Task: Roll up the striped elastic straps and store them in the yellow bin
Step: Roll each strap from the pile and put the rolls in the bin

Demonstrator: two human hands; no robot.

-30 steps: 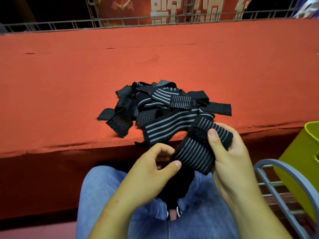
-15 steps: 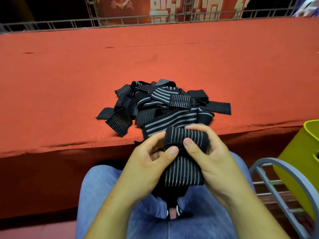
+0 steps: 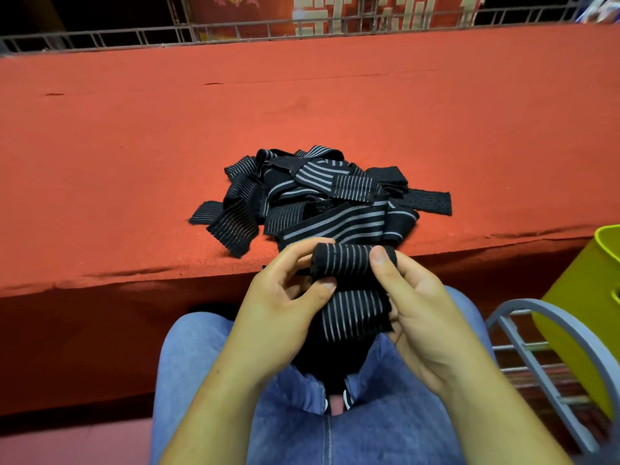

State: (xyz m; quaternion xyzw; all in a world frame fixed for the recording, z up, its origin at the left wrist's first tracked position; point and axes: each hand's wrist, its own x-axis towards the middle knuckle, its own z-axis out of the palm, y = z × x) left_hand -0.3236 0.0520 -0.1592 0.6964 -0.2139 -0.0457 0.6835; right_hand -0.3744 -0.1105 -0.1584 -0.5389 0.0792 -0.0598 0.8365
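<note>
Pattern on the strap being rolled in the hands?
Thin pale stripes on the black elastic strap; head view shows it best.

The rolled strap (image 3: 349,263) is black with thin grey-white lines across it. The pile of straps (image 3: 335,223) is black too, with the same pale lines. Some lines look bright and some look faint. The cloth (image 3: 302,112) on the table is orange-red all over. The bin (image 3: 577,297) is yellow-green. The trousers (image 3: 201,364) are blue. The rack (image 3: 530,303) is grey. The banner (image 3: 241,8) at the back is red with cream shapes.
</note>
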